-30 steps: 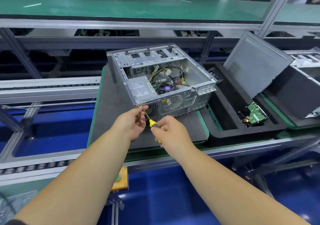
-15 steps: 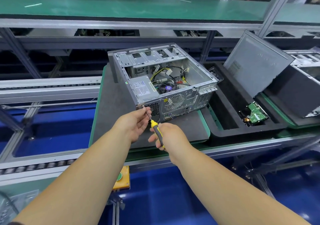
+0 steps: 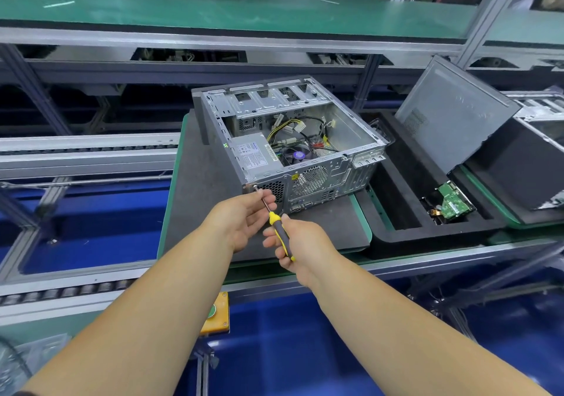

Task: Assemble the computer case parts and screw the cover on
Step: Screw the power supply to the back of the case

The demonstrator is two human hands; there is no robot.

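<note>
Toward the case [image 3: 293, 139] corner, screwdriver [image 3: 279, 227] angles up-left.

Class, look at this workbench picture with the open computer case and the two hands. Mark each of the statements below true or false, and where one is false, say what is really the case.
1. The right hand grips a screwdriver with a yellow and grey handle. True.
2. The side cover is already fitted on the computer case. False: the case lies open on top, with its cables and fan showing.
3. The left hand steadies the screwdriver's shaft near the case's rear corner. True.
4. The green circuit board lies inside the computer case. False: it lies in the black foam tray to the right of the case.
5. The grey panel leans tilted at the right. True.
</note>
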